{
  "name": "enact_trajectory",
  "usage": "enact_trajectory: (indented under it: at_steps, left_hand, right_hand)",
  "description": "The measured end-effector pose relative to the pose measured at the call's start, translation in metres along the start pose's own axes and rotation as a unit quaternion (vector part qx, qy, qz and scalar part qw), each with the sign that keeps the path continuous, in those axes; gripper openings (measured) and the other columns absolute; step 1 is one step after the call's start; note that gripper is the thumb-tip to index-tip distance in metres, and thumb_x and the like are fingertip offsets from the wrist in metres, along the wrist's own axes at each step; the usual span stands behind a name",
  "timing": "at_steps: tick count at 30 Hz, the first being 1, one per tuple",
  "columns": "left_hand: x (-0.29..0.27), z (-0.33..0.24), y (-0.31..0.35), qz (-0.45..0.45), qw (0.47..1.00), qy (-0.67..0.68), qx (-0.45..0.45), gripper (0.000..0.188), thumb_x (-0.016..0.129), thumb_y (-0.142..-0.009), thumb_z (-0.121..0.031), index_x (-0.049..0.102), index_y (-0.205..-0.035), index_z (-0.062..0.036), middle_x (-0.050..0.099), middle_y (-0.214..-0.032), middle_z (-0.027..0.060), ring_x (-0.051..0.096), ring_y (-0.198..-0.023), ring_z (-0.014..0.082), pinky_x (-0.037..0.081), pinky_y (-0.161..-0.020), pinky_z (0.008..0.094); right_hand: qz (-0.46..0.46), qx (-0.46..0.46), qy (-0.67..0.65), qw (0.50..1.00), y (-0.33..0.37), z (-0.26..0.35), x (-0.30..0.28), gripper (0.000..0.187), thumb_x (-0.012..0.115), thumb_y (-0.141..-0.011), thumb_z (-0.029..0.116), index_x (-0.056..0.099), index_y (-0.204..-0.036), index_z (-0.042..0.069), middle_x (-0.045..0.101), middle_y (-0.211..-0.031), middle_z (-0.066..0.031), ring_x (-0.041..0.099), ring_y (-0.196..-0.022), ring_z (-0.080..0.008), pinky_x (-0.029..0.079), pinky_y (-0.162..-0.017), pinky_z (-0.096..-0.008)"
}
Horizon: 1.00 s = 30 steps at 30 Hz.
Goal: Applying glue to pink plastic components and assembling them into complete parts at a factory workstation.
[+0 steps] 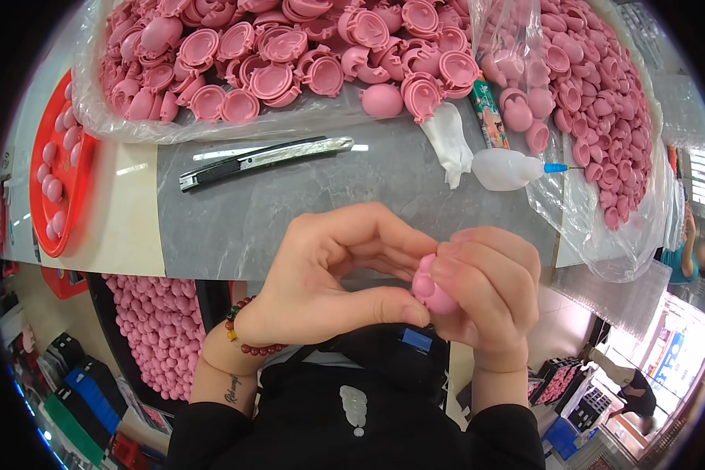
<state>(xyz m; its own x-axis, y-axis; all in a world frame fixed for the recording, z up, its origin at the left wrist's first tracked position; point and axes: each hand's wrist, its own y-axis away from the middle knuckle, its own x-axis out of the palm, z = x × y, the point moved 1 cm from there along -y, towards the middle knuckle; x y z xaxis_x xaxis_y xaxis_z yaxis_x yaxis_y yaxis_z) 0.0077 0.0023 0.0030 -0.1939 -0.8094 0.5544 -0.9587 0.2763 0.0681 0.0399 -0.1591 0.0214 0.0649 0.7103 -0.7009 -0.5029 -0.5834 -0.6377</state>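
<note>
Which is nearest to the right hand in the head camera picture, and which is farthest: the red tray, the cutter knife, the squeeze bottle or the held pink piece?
1. Pink piece: in the right hand.
2. Squeeze bottle: just beyond that hand.
3. Cutter knife: beyond it too, but well to the left.
4. Red tray: at the far left.

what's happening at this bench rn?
A person holds a small rounded pink plastic piece between the left hand and right hand, near the front edge of a grey marble-patterned tabletop. Beyond the hands lie a black-and-silver box cutter and a white squeeze bottle with a blue needle tip, both untouched. Behind them, hollow pink plastic shells are heaped on clear plastic sheeting.
</note>
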Motion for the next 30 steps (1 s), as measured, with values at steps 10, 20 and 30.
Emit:
enact_trajectory:
  at_steps: [10, 20, 30]
  left_hand:
    - [-0.001, 0.003, -0.003, 0.001, 1.000, -0.021, 0.000, 0.068, 0.083, -0.053, -0.016, 0.043, -0.105, 0.0001, 0.061, -0.088, 0.0123, 0.059, -0.083, 0.0156, 0.044, -0.073, 0.0234]
    - [-0.003, 0.006, -0.002, 0.017, 0.991, 0.045, 0.121, 0.042, 0.072, -0.064, 0.000, 0.055, -0.102, 0.0053, 0.057, -0.098, 0.0123, 0.055, -0.097, 0.0202, 0.046, -0.082, 0.0306]
    - [-0.009, 0.012, -0.002, -0.012, 0.969, -0.137, 0.207, 0.039, 0.080, -0.055, -0.015, 0.064, -0.087, -0.0010, 0.054, -0.082, 0.0081, 0.051, -0.073, 0.0134, 0.040, -0.062, 0.0238]
  right_hand:
    - [-0.024, -0.043, -0.050, 0.998, 0.000, -0.007, 0.004, 0.028, 0.069, -0.059, 0.008, 0.061, -0.085, 0.001, 0.057, -0.080, -0.0056, 0.055, -0.067, -0.0202, 0.047, -0.058, -0.0283]
    - [-0.062, 0.124, -0.360, 0.923, 0.006, -0.007, 0.019, 0.037, 0.069, -0.060, 0.011, 0.062, -0.096, 0.006, 0.052, -0.098, -0.0105, 0.048, -0.088, -0.0226, 0.041, -0.074, -0.0337]
    - [-0.007, 0.142, -0.406, 0.903, 0.006, -0.007, 0.006, 0.029, 0.069, -0.065, 0.010, 0.064, -0.094, 0.004, 0.060, -0.093, -0.0107, 0.058, -0.077, -0.0227, 0.046, -0.069, -0.0306]
